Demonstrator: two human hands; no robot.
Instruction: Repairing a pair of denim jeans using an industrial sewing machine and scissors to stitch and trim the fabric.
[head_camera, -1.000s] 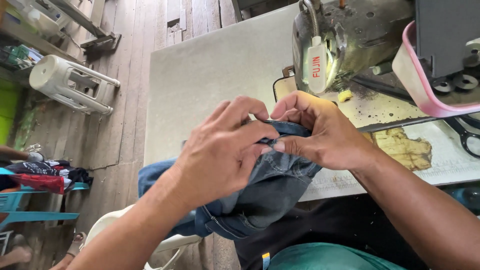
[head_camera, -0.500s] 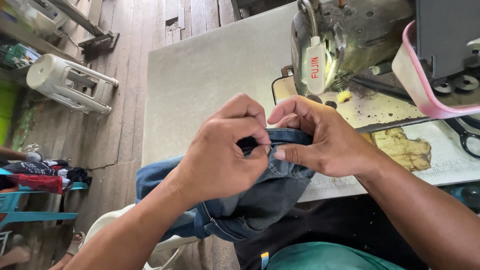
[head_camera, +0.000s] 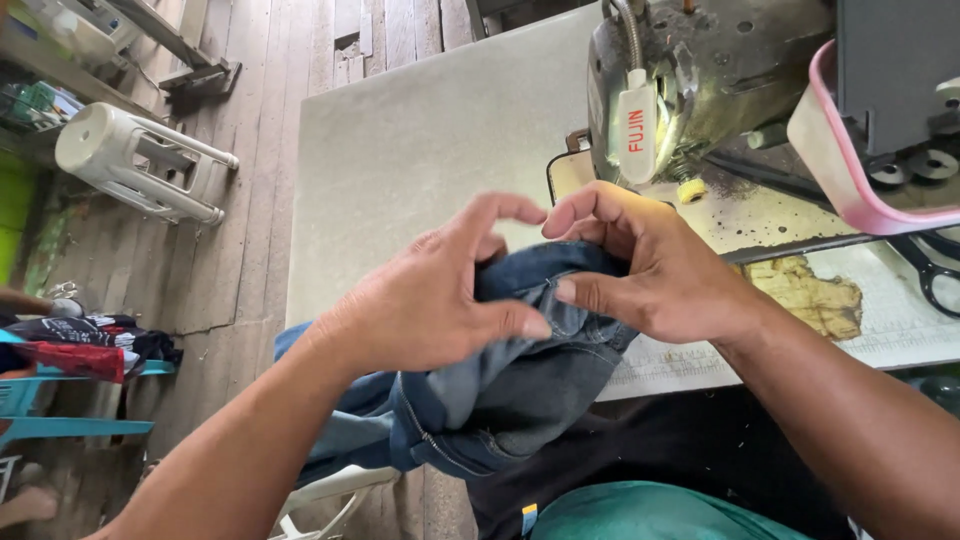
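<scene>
**Both hands work a fold of blue denim at the table's near edge**

The denim garment is bunched between the two hands, above the near edge of the sewing table and hanging down past it toward the lap. Its long axis runs from the gathered top between the fingers, down and to the left, where a lighter blue part trails below the left forearm. A stitched seam curves along its lower edge.

The left hand has thumb and forefinger spread in an arch, the thumb pressed along the cloth; half a second ago those fingers were curled tight over the fold, so the hand has loosened. The right hand grips the top of the fold, thumb against the front and fingers bent over the back, much as before. The bundle sits about where it was.

The part of the cloth inside the right palm is hidden, and the left hand is slightly blurred, so I cannot tell how firmly it pinches the cloth. The garment's lower end is cut off behind the arm.

Beyond the hands stands a worn metal sewing machine, with a pink tray to its right and black scissors at the frame's edge. A white plastic stool lies tipped on the plank floor to the left.
</scene>
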